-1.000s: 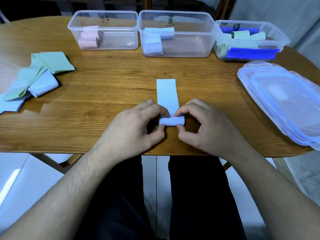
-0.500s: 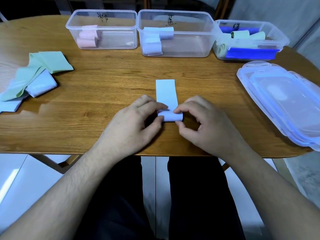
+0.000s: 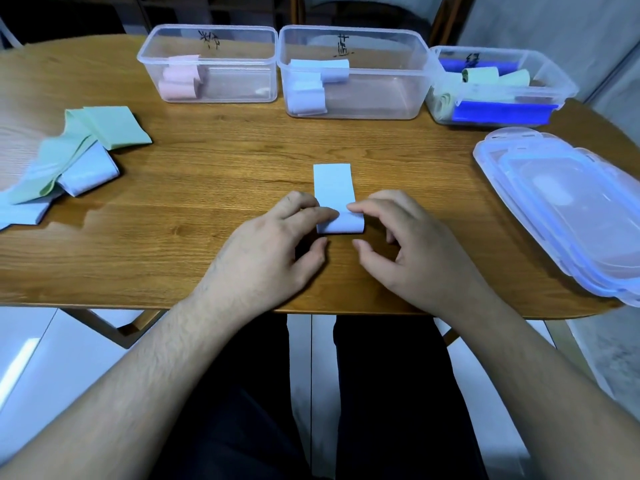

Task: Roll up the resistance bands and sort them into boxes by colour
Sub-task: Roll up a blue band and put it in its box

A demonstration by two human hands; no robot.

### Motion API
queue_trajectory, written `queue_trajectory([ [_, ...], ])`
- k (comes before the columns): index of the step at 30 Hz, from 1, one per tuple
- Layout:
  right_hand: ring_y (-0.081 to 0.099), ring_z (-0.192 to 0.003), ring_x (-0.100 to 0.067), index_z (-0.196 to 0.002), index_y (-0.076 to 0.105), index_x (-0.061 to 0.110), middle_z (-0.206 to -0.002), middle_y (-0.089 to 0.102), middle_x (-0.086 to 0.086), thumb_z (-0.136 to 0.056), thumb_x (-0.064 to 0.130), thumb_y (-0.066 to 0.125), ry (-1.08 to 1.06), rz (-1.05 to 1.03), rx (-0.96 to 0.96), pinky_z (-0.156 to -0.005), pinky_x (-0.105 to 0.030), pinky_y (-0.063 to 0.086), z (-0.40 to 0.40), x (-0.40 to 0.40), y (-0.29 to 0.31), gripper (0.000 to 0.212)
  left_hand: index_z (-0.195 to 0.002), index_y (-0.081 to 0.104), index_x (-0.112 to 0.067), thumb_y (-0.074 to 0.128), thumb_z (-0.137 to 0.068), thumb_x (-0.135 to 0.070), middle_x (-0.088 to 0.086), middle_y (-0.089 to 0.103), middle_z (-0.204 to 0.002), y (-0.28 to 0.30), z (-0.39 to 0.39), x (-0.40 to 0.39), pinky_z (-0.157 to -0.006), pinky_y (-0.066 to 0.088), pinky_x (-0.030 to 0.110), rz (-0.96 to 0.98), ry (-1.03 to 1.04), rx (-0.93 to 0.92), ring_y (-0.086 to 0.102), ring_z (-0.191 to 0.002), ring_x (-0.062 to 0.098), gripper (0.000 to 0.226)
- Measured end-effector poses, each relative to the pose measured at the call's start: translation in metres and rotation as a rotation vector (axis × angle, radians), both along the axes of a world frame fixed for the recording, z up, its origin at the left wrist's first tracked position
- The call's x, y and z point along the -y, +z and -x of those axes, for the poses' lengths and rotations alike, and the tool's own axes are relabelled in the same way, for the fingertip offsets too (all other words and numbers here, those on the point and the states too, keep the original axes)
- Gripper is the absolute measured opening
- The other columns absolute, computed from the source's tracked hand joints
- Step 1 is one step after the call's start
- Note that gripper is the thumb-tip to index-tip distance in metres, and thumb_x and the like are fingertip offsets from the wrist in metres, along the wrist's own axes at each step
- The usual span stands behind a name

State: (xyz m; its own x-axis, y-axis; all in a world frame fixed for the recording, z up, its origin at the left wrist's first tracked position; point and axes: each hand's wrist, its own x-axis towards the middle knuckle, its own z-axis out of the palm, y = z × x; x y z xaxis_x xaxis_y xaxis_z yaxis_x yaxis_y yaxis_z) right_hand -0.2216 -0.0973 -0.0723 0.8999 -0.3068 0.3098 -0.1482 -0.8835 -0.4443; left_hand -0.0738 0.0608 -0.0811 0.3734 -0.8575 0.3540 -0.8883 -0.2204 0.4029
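The left hand point(image 3: 273, 258) and right hand point(image 3: 412, 251) lie on the tabletop point(image 3: 194, 216) with forefingers pressing on top of the rolled end of a pale blue band point(image 3: 334, 188), thumbs spread apart just clear of the roll. The unrolled strip lies flat, pointing away towards three clear boxes at the far edge: a pink box point(image 3: 242, 95), a blue box point(image 3: 381, 109) and a green box point(image 3: 550, 84). Loose green and blue bands point(image 3: 79, 150) lie far left, stacked lids point(image 3: 568, 202) far right.
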Motion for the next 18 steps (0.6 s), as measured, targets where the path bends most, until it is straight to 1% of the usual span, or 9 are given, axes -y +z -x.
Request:
queue_trajectory([
  [2,0.043,-0.094,0.016,-0.131,0.060,0.023,-0.126,0.053,0.013,-0.093,0.025,0.064,0.013,0.005,-0.007,-0.075,-0.004,0.032,-0.001,0.001,-0.001,0.038,-0.130,0.060,-0.025,0.050,-0.089,-0.039,-0.012,0.053,-0.126,0.000,-0.002,0.000,-0.074,0.055,0.033,-0.009,0.000,-0.001,0.060,-0.102,0.010,0.045],
  [4,0.044,-0.093,0.016,-0.130,0.061,0.024,-0.125,0.053,0.014,-0.093,0.023,0.063,0.008,-0.006,-0.003,-0.074,-0.004,0.032,-0.002,0.003,-0.003,0.037,-0.130,0.059,-0.027,0.054,-0.091,-0.037,-0.013,0.053,-0.126,0.000,-0.003,0.003,-0.072,0.055,0.035,-0.017,0.012,-0.006,0.061,-0.101,0.011,0.041],
  [7,0.046,-0.087,0.011,-0.126,0.063,0.024,-0.119,0.055,0.015,-0.093,0.018,0.064,-0.006,-0.028,0.021,-0.071,-0.005,0.034,-0.003,0.004,-0.004,0.033,-0.124,0.061,-0.028,0.062,-0.091,-0.030,-0.014,0.054,-0.123,0.001,-0.003,0.009,-0.071,0.055,0.039,-0.003,0.039,-0.033,0.062,-0.100,0.013,0.033],
  [9,0.047,-0.085,0.012,-0.120,0.066,0.022,-0.115,0.057,0.013,-0.092,0.013,0.065,-0.017,-0.043,0.053,-0.072,-0.006,0.034,-0.002,0.003,-0.004,0.029,-0.120,0.063,-0.028,0.062,-0.091,-0.028,-0.015,0.056,-0.121,0.001,-0.003,0.010,-0.071,0.055,0.039,0.019,0.038,-0.032,0.061,-0.100,0.012,0.030],
  [13,0.047,-0.086,0.016,-0.114,0.069,0.020,-0.109,0.059,0.014,-0.090,0.008,0.066,-0.020,-0.069,0.086,-0.073,-0.005,0.033,0.001,0.001,0.000,0.027,-0.117,0.063,-0.030,0.059,-0.090,-0.034,-0.018,0.057,-0.116,-0.001,-0.002,0.005,-0.072,0.056,0.040,0.047,0.007,-0.037,0.060,-0.099,0.008,0.028],
  [16,0.048,-0.087,0.015,-0.114,0.070,0.022,-0.105,0.057,0.019,-0.089,0.010,0.067,-0.010,-0.100,0.076,-0.074,-0.006,0.034,0.007,-0.003,0.003,0.028,-0.117,0.063,-0.030,0.049,-0.087,-0.044,-0.018,0.059,-0.115,0.001,0.001,-0.001,-0.075,0.056,0.039,0.042,-0.008,-0.058,0.060,-0.101,0.006,0.036],
  [18,0.048,-0.086,0.013,-0.113,0.070,0.023,-0.104,0.058,0.020,-0.088,0.011,0.068,0.000,-0.116,0.073,-0.073,-0.007,0.035,0.012,-0.007,0.003,0.028,-0.119,0.062,-0.030,0.050,-0.087,-0.043,-0.018,0.060,-0.113,0.002,0.005,-0.008,-0.078,0.054,0.037,0.035,-0.024,-0.081,0.059,-0.103,0.005,0.036],
])
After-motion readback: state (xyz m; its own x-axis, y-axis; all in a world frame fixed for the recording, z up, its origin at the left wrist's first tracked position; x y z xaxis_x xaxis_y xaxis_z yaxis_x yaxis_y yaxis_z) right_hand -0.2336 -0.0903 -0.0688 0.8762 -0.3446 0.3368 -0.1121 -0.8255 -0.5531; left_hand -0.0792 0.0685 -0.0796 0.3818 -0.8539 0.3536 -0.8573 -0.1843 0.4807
